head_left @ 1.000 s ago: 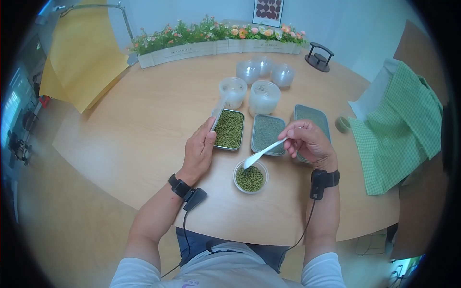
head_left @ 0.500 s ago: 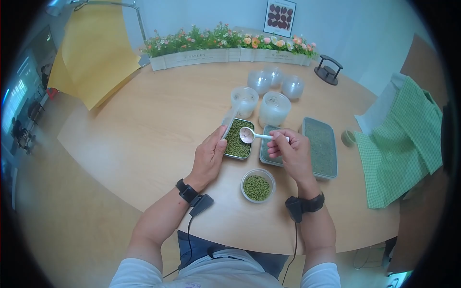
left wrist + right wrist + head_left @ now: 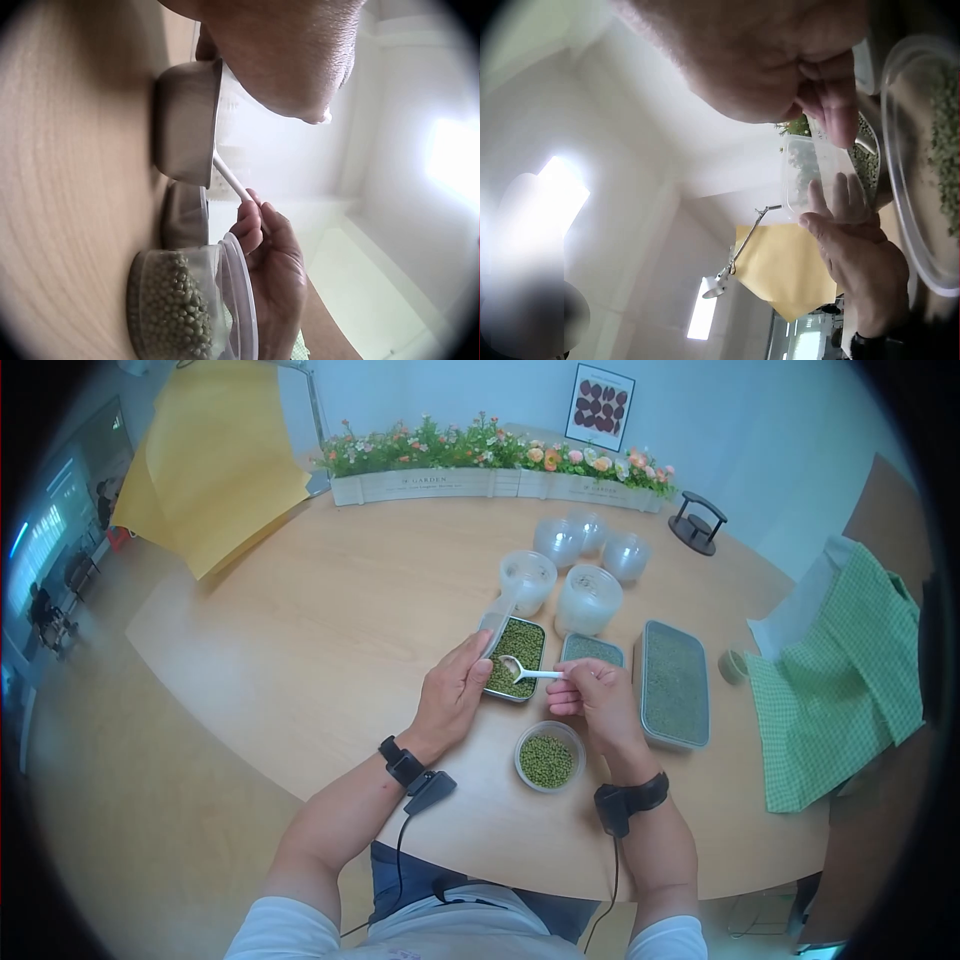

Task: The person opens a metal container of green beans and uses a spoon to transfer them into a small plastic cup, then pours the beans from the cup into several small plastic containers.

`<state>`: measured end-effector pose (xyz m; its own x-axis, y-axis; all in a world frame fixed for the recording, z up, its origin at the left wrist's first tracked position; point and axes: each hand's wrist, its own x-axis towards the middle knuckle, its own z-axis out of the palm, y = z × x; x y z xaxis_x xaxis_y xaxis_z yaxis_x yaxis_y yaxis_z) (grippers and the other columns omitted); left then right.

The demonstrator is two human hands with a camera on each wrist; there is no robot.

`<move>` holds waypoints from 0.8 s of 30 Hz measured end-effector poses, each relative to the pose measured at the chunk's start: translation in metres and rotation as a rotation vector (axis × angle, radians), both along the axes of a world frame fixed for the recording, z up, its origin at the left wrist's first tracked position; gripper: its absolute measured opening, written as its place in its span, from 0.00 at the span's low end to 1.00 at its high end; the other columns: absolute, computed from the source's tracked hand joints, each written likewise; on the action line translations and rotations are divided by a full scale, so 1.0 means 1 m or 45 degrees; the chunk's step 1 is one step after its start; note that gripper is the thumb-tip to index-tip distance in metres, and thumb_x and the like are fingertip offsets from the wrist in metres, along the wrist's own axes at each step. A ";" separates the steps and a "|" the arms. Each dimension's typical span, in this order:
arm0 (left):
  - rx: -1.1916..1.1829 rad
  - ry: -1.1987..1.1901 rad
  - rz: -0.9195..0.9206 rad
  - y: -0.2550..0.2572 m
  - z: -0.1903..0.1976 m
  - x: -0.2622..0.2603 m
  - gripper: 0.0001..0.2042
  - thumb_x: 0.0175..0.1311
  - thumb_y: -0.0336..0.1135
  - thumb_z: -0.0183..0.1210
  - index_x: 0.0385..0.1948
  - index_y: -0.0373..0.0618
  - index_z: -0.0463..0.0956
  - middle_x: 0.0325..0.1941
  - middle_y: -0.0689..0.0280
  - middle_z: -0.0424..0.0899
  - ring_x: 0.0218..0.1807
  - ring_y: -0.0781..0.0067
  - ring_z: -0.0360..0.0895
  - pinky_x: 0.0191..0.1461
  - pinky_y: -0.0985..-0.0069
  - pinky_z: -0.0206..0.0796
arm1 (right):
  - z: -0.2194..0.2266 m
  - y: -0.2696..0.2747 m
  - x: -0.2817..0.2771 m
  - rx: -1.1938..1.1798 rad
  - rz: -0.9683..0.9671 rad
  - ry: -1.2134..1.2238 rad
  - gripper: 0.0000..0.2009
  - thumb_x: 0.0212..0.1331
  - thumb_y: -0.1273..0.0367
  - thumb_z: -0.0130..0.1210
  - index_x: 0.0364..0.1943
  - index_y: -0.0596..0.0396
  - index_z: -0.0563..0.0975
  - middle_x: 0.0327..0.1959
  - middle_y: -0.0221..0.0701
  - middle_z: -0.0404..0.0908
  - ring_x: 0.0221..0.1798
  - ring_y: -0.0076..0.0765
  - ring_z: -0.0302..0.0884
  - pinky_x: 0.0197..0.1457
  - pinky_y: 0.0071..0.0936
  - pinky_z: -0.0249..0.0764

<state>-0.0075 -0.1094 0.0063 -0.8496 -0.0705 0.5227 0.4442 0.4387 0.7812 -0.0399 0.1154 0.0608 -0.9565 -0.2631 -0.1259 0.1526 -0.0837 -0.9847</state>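
Note:
My right hand point(image 3: 600, 705) pinches the handle of a white spoon point(image 3: 540, 674), whose bowl lies among the green beans in a metal container point(image 3: 525, 694). My left hand point(image 3: 450, 695) holds a clear plastic lid point(image 3: 497, 618) upright at that container's left edge; in the right wrist view the fingers of the left hand point(image 3: 862, 270) show through the lid point(image 3: 799, 180). Just in front, a round clear tub point(image 3: 550, 757) holds more green beans. The left wrist view shows the spoon handle point(image 3: 232, 180) sloping over the metal container's rim point(image 3: 217, 120).
Two lidded containers, one small point(image 3: 593, 650) and one larger point(image 3: 675, 685), stand to the right. Behind are clear plastic tubs point(image 3: 588, 600) and a flower planter point(image 3: 425, 487). At the right lie a small green cup point(image 3: 733, 666) and a green checked cloth point(image 3: 840, 690).
My right hand has moved the spoon from over the round tub leftward and away from me, down into the beans of the metal container. My left hand still holds the lid. The head view has shifted.

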 end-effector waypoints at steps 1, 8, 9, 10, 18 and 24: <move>0.002 -0.007 -0.001 0.000 0.001 0.001 0.26 0.81 0.47 0.45 0.67 0.31 0.67 0.64 0.46 0.78 0.65 0.59 0.77 0.68 0.70 0.65 | -0.001 0.002 -0.002 -0.048 -0.042 -0.033 0.12 0.71 0.70 0.51 0.45 0.68 0.78 0.31 0.38 0.85 0.30 0.27 0.84 0.35 0.22 0.84; 0.043 0.005 0.016 0.002 0.001 0.000 0.26 0.80 0.49 0.46 0.64 0.35 0.71 0.65 0.45 0.77 0.67 0.48 0.75 0.69 0.66 0.66 | -0.006 0.018 -0.018 -0.270 -0.101 -0.176 0.12 0.71 0.70 0.50 0.44 0.69 0.78 0.31 0.40 0.85 0.28 0.28 0.85 0.33 0.21 0.86; 0.041 -0.004 0.016 0.002 0.001 0.000 0.26 0.80 0.49 0.46 0.65 0.35 0.71 0.65 0.45 0.77 0.67 0.48 0.75 0.69 0.66 0.66 | -0.006 0.021 -0.020 -0.315 -0.104 -0.193 0.12 0.71 0.70 0.50 0.44 0.69 0.78 0.31 0.40 0.86 0.28 0.28 0.85 0.33 0.21 0.86; 0.038 -0.013 0.016 0.002 0.001 0.000 0.26 0.80 0.49 0.46 0.65 0.35 0.71 0.65 0.45 0.77 0.67 0.48 0.75 0.70 0.66 0.66 | -0.005 0.024 -0.022 -0.361 -0.107 -0.210 0.12 0.71 0.70 0.50 0.44 0.69 0.78 0.31 0.40 0.86 0.27 0.28 0.85 0.33 0.21 0.86; 0.043 0.000 0.016 0.002 0.001 0.000 0.25 0.80 0.49 0.46 0.64 0.35 0.71 0.65 0.45 0.77 0.67 0.48 0.75 0.69 0.65 0.66 | 0.010 0.060 -0.034 -0.549 -0.019 -0.241 0.14 0.72 0.69 0.51 0.43 0.71 0.79 0.27 0.41 0.87 0.25 0.30 0.86 0.28 0.21 0.86; 0.026 -0.019 0.006 0.002 0.005 0.001 0.24 0.79 0.48 0.48 0.64 0.35 0.72 0.64 0.45 0.77 0.66 0.49 0.76 0.68 0.65 0.67 | 0.016 0.084 -0.038 -0.497 0.005 -0.168 0.14 0.69 0.69 0.52 0.33 0.68 0.82 0.19 0.35 0.84 0.15 0.25 0.80 0.19 0.15 0.78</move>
